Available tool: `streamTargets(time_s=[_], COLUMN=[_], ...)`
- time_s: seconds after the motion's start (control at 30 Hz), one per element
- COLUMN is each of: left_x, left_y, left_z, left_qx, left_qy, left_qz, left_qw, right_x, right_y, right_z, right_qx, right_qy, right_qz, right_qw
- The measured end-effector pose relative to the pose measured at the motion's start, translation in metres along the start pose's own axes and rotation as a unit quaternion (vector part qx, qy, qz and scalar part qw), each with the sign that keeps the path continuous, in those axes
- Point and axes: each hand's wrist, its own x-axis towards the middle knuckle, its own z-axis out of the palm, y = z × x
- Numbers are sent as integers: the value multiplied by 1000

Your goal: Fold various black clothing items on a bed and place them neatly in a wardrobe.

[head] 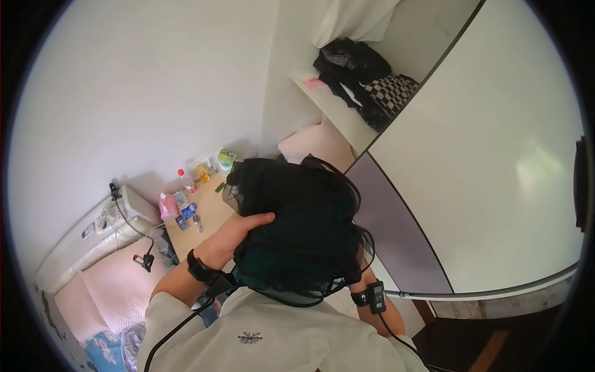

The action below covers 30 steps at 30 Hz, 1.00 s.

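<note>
A folded bundle of sheer black and dark green fabric (302, 223), perhaps a garment, is held up before my chest. My left hand (246, 230) grips its left side, the thumb lying over the front and the other fingers hidden behind. Along the bundle's right edge is my right hand (361, 260), mostly covered by the cloth; its fingers cannot be seen. Thin black straps or cords loop out from the right and bottom of the bundle. Each wrist wears a black band with a small device and a cable.
An open wardrobe shelf (341, 109) holds dark clothes (355, 65) and a checkered cloth (393, 90). A white sliding door (488, 162) covers the right. On the left, a wooden table (211, 204) carries bottles and small packets beside a bed with pink pillows (123, 279).
</note>
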Motion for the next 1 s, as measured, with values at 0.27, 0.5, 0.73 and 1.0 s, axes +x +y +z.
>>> streamTargets(time_s=[0.27,0.5,0.73,1.0], left_x=[82,191,326,506], left_y=[90,197,290,325], left_z=[1,40,160,281], left_qx=[32,89,61,69], left_qy=[-27,-107,-320,-395], left_qz=[-23,-19,46,-28], left_qw=[999,990,944,916], right_x=[85,137,122,94], right_y=[12,-15,1,17], right_z=[-2,39,31,33], right_qx=[11,314,269,284], right_qy=[68,69,67,223], right_qz=[-50,55,64,-12], right_qw=[996,945,959,932])
